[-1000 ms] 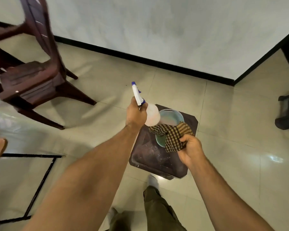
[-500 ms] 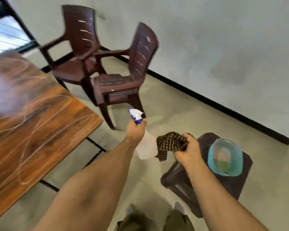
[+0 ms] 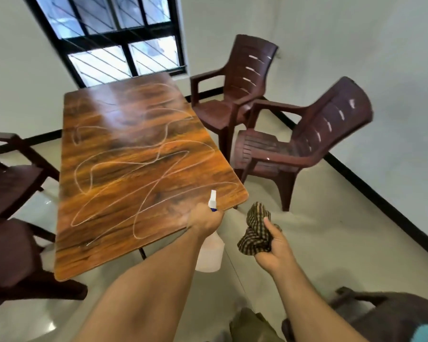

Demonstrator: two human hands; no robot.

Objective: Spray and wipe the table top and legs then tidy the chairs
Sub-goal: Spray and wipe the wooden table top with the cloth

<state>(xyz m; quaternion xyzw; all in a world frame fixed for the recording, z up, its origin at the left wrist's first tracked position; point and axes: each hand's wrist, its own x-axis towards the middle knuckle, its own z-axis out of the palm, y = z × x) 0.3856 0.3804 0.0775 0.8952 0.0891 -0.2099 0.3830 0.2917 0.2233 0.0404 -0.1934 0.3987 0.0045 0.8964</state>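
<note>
A wooden table [image 3: 124, 149] with white scribble marks on its top fills the middle of the head view. My left hand [image 3: 204, 219] grips a white spray bottle [image 3: 210, 253] with a blue-and-white nozzle, held at the table's near right corner. To its right, my right hand [image 3: 273, 245] holds a bunched brown checked cloth [image 3: 256, 230] above the floor. Two brown plastic chairs [image 3: 302, 144] [image 3: 235, 90] stand right of the table, and two more chairs [image 3: 8, 183] sit at its left side.
A dark stool [image 3: 386, 314] is at the bottom right, close to my legs. A barred window [image 3: 114, 38] is behind the table. White walls with black skirting bound the tiled floor [image 3: 331, 243], which lies open to the right.
The view has swung left from the stool with its bowl to the table. Both hands, still holding bottle and cloth, have come over to the table's near corner.
</note>
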